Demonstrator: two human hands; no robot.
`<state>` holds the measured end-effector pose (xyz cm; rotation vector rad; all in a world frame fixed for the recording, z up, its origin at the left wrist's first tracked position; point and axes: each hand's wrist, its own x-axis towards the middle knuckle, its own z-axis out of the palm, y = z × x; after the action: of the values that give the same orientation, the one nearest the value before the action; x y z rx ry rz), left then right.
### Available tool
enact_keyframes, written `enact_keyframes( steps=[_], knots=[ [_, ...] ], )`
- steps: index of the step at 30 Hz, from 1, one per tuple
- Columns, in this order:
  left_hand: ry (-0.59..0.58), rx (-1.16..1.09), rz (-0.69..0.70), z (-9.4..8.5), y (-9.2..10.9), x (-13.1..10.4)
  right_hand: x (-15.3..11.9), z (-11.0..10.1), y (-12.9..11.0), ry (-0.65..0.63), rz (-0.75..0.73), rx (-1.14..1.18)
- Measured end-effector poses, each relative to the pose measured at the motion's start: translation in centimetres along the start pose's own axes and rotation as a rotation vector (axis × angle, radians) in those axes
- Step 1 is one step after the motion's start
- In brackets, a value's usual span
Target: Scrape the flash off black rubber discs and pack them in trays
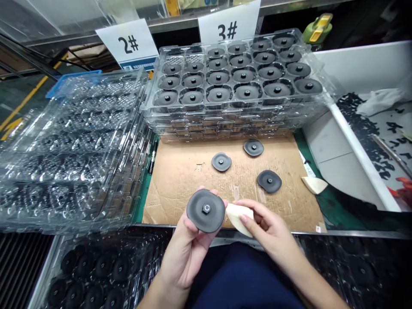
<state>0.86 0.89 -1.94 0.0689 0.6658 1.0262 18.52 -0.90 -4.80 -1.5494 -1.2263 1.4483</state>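
A black rubber disc [197, 211] with a metal nut at its centre rests in my left hand [189, 257], gripped by its rim with its face toward me. Close beside it, my right hand [268, 229] pinches a cream-coloured sponge wedge [240, 218]. The wedge's tip is right at the disc's right edge; whether they touch I cannot tell. Beyond my hands, three similar discs lie on a cardboard sheet [180, 171]: one disc [226, 162] left of the others, another disc [259, 148] farther back, and a third disc [274, 184] nearer on the right.
Stacked clear trays [225, 116] hold several discs at the back. More clear trays [74, 141] are piled at left. On the right, a second cream wedge [314, 185] lies beside a white bin [357, 150] with black scraps. Signs 2# [128, 45] and 3# [229, 25] stand behind.
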Motion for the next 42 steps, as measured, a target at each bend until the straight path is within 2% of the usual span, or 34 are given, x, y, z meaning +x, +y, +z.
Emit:
enact_keyframes(
  steps=[5, 12, 16, 20, 23, 25, 27, 29, 31, 35, 38, 42],
  knots=[
    [0.081, -0.124, -0.02, -0.3, 0.0, 0.6, 0.0, 0.2, 0.2, -0.001, -0.027, -0.094],
    [0.215, -0.097, 0.0, -0.2, -0.2, 0.6, 0.6, 0.3, 1.1, -0.015, -0.012, -0.121],
    [0.189, -0.097, 0.0, -0.2, -0.2, 0.6, 1.0, 0.0, 1.0, 0.013, -0.042, -0.126],
    [0.144, -0.063, 0.002, -0.5, -0.3, 0.6, 0.6, -0.6, -0.9, 0.045, -0.114, -0.143],
    [0.088, 0.017, 0.059, -0.6, -0.5, 0.5, -0.1, -0.5, -3.2, 0.098, -0.259, -0.211],
    [0.071, 0.101, 0.152, -0.6, -0.8, 0.4, -0.4, 0.0, -4.6, 0.125, -0.406, -0.329],
    [0.077, 0.174, 0.22, -0.5, -1.0, 0.2, -0.6, 0.5, -5.6, 0.091, -0.508, -0.436],
    [0.091, 0.219, 0.238, -0.4, -1.1, 0.2, -0.6, 0.8, -6.2, -0.042, -0.514, -0.457],
    [0.097, 0.243, 0.251, -0.5, -1.2, 0.2, -0.5, 1.0, -6.4, -0.129, -0.46, -0.448],
    [0.119, 0.268, 0.276, -0.8, -1.2, 0.3, -0.1, 0.8, -6.3, -0.093, -0.469, -0.473],
    [0.117, 0.284, 0.272, -0.9, -1.2, 0.4, 0.2, 0.5, -6.4, -0.18, -0.454, -0.419],
    [0.107, 0.285, 0.312, -0.6, -1.1, 0.5, 0.2, 0.3, -6.8, -0.108, -0.469, -0.459]
  ],
)
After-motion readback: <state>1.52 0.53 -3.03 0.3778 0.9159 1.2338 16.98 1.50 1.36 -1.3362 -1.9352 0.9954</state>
